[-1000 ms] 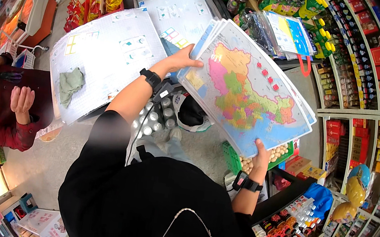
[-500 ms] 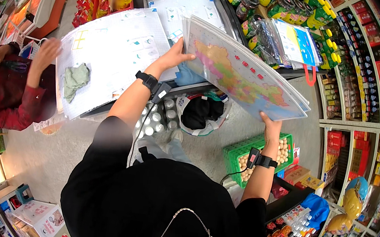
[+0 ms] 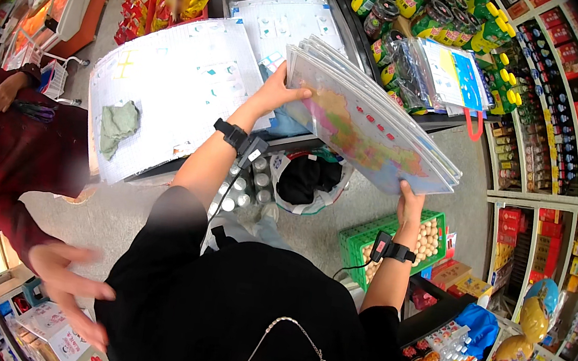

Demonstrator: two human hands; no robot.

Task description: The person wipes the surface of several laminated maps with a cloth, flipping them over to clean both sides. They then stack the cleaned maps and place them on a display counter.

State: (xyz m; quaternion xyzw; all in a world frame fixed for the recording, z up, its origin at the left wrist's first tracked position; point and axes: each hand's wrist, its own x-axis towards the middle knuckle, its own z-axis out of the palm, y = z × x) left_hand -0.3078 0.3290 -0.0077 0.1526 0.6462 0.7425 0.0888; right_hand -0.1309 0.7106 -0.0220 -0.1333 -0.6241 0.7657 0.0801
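A stack of map boards (image 3: 372, 129), its top sheet a coloured map under clear glossy film, is held up before me, tilted. My left hand (image 3: 279, 91) grips its left end, thumb over the face. At the lower right corner my right hand (image 3: 410, 202) pinches the edge, with fingers partly hidden behind. Several layers fan apart along the upper edge. Left of the stack lies a large white board (image 3: 177, 85) with small blue marks, and a grey-green cloth (image 3: 118, 127) on it. Behind stands a metal tray (image 3: 280, 22) lined with a white sheet.
A person in dark red (image 3: 30, 146) stands at my left, one hand (image 3: 67, 283) reaching near my arm. A green crate of eggs (image 3: 362, 234) and an open bag with black contents (image 3: 307, 179) sit on the floor. Jars (image 3: 434, 17) and flat packages (image 3: 445, 73) lie back right.
The stack has tipped and swung slightly downward, its layers spreading more. The other person's hand has left the white board's side and come down toward my left arm.
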